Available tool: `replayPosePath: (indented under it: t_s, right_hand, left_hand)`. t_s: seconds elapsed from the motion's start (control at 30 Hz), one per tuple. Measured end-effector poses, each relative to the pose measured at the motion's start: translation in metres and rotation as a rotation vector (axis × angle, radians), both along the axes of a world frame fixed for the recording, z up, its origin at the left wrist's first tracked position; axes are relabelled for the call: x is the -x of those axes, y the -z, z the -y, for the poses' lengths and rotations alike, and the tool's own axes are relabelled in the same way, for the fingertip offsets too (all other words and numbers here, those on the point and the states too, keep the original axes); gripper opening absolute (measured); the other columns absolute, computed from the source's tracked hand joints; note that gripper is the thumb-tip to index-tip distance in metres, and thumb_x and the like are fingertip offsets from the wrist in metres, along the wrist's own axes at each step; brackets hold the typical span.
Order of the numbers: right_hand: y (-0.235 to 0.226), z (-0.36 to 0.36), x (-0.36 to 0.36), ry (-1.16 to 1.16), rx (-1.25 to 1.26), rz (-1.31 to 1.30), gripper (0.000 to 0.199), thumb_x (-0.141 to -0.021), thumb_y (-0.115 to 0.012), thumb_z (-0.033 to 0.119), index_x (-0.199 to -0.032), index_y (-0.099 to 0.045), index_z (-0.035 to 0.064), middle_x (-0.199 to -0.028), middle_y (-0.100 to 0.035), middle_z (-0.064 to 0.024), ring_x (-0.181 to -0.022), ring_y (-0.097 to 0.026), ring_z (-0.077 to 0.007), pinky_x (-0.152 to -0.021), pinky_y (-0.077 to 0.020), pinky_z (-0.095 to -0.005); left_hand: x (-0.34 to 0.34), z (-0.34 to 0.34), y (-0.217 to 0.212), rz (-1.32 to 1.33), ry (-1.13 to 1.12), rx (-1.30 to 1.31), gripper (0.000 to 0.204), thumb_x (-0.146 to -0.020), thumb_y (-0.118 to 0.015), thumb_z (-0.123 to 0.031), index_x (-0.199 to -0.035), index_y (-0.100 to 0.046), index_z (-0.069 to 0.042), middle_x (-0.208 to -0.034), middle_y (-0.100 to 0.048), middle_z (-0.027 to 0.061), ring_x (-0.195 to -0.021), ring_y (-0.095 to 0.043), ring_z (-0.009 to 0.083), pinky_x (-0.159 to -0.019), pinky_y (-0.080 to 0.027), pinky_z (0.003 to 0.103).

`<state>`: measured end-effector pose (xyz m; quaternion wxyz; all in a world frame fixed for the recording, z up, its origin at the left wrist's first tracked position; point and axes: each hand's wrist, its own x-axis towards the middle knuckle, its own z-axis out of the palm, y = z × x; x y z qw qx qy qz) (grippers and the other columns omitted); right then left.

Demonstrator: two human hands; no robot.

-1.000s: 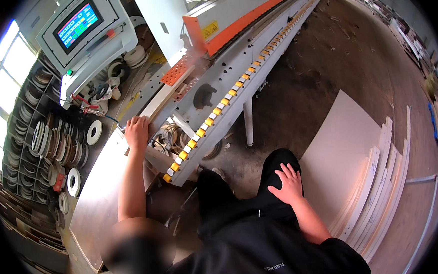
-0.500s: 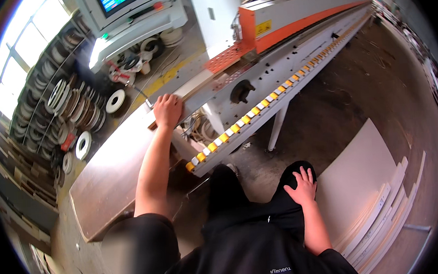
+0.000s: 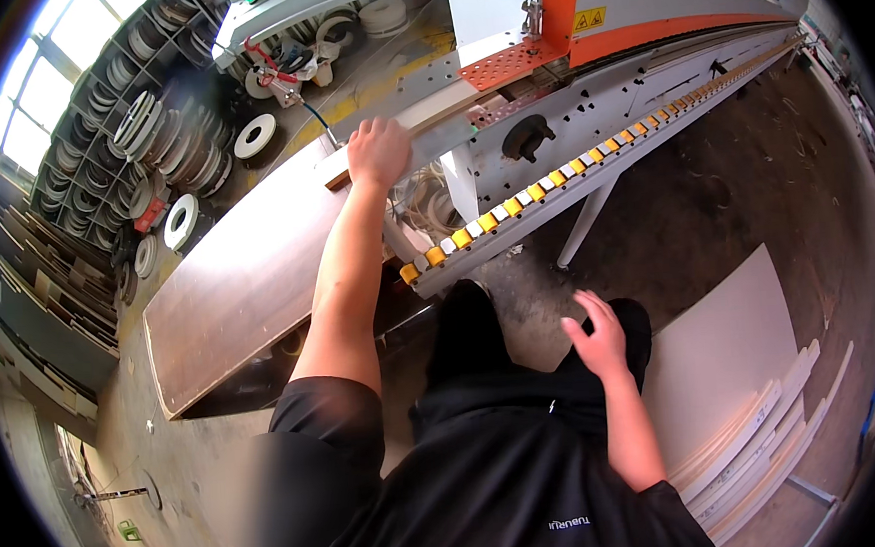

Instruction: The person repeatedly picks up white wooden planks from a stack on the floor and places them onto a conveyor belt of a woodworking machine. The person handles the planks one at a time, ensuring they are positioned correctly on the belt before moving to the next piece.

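My left hand (image 3: 378, 152) reaches forward over the near end of a narrow wooden strip (image 3: 335, 171), its fingers curled over the strip. Beyond the hand, the strip runs along the bed of a long machine (image 3: 584, 54) toward an orange perforated guard (image 3: 500, 64). A thin nozzle on a blue hose (image 3: 327, 130) is just left of the hand. My right hand (image 3: 598, 339) is raised above my right thigh, fingers spread, with nothing in it.
A brown-topped table (image 3: 247, 275) adjoins the machine on the left. A rail with yellow and white rollers (image 3: 514, 207) slants to the far right. Pale panels (image 3: 728, 356) are stacked at my right. Rolls of edging tape (image 3: 182, 222) fill racks and floor at the left.
My right hand has lifted off my thigh. My left hand stays on the strip. The view has shifted, so the machine appears higher and further right.
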<state>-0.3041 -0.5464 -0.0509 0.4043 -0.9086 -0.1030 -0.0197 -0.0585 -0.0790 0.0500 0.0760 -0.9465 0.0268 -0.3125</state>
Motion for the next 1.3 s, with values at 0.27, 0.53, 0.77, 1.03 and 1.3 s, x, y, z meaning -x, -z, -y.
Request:
replayPosePath:
  t_s: [0.27,0.53,0.77,1.03,1.3]
  right_hand:
    - [-0.156,-0.194,-0.030,-0.805,-0.331,0.408,0.081,-0.105,-0.066,0.068,-0.161,-0.057,0.0088,-0.170,-0.054,-0.0164,-0.160,-0.048,-0.0383,-0.133,-0.0346,-0.0563]
    - [-0.208,-0.250,0.036,-1.356,-0.472,0.410,0.104,-0.099,-0.045,0.092,-0.171,-0.047,0.0163,-0.178,-0.043,-0.0135,-0.170,-0.032,-0.0344,-0.134,-0.0032,-0.0753]
    - [-0.173,-0.254,0.015,-1.066,-0.339,0.356,0.112,-0.101,-0.053,0.084,-0.176,-0.033,0.0030,-0.186,-0.021,-0.0223,-0.174,-0.014,-0.0391,-0.139,-0.0118,-0.0587]
    - [-0.215,-0.184,0.053,-1.759,-1.282,-0.054,0.053,-0.106,-0.074,0.043,-0.139,-0.073,0.0009,-0.154,-0.065,-0.0233,-0.147,-0.059,-0.0470,-0.121,-0.0477,-0.0581]
    - [-0.073,-0.050,0.012,-0.475,-0.224,0.202,0.032,-0.089,-0.089,0.028,-0.115,-0.082,0.0111,-0.120,-0.084,-0.0071,-0.110,-0.079,-0.0302,-0.098,-0.0610,-0.0435]
  left_hand:
    - [-0.013,-0.011,0.012,0.096,0.048,0.060,0.018,-0.094,-0.070,-0.029,-0.099,-0.076,-0.013,-0.107,-0.074,0.0051,-0.105,-0.072,0.0299,-0.088,-0.059,0.046]
    - [-0.008,-0.018,0.015,0.106,0.055,0.132,0.017,-0.091,-0.073,-0.030,-0.094,-0.075,-0.012,-0.104,-0.074,0.0048,-0.106,-0.072,0.0303,-0.090,-0.059,0.045]
    - [-0.007,-0.016,0.011,0.102,0.066,0.165,0.020,-0.092,-0.075,-0.032,-0.097,-0.077,-0.013,-0.107,-0.074,0.0060,-0.109,-0.070,0.0316,-0.095,-0.057,0.046]
    - [-0.012,-0.018,0.016,0.095,0.107,0.201,0.021,-0.094,-0.073,-0.033,-0.101,-0.079,-0.014,-0.107,-0.075,0.0048,-0.110,-0.070,0.0312,-0.095,-0.056,0.047]
    - [-0.005,-0.017,0.005,0.070,0.192,0.074,0.020,-0.098,-0.075,-0.033,-0.108,-0.083,-0.018,-0.114,-0.078,-0.0003,-0.109,-0.073,0.0279,-0.093,-0.060,0.042]
